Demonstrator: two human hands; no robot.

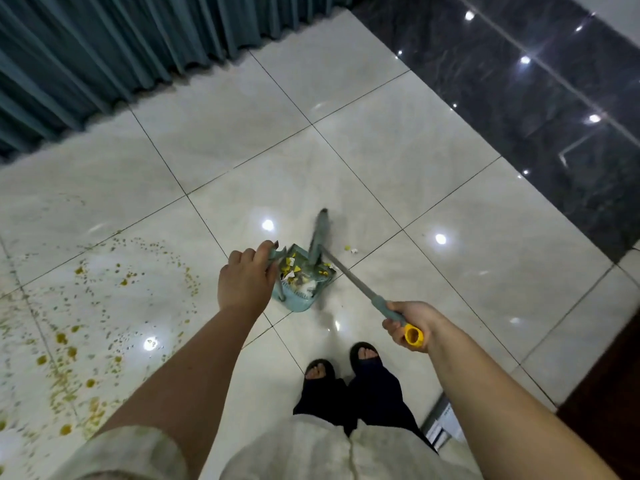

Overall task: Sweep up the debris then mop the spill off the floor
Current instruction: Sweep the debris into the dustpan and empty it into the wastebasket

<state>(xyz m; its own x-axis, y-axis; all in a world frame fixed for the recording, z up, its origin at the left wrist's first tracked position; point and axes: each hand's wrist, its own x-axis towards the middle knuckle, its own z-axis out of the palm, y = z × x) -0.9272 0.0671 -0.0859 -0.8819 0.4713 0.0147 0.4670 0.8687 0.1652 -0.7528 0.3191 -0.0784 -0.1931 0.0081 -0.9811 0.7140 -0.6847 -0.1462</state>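
Closest in: pale sleeve (131, 455) and two bare forearms, reaching forward over sandalled feet (346, 362). Most of the debris (294, 271), yellow and white scraps, already inside the teal dustpan (298, 306), just beyond and to the right of the left hand (242, 278). A few stray scraps (350, 250) outside the pan, on the tile just right of the broom head (320, 237), forward and left of the right hand (412, 323). Likely calls for one short pull leftward to bring those strays into the pan mouth.

Broom handle (349, 277) slanting from the right hand forward and left, down to the blurred head at the pan's open side. Right hand the one placed to reach the strays, through the broom; fingers wrapped round the grey grip just short of the yellow cap (414, 336). Left hand curled on the top of the dustpan handle (275, 254), apparently steadying the pan. Further left of that hand, well apart from the pan: the yellow-brown spill (69, 341), spattered over several tiles and not yet mopped.
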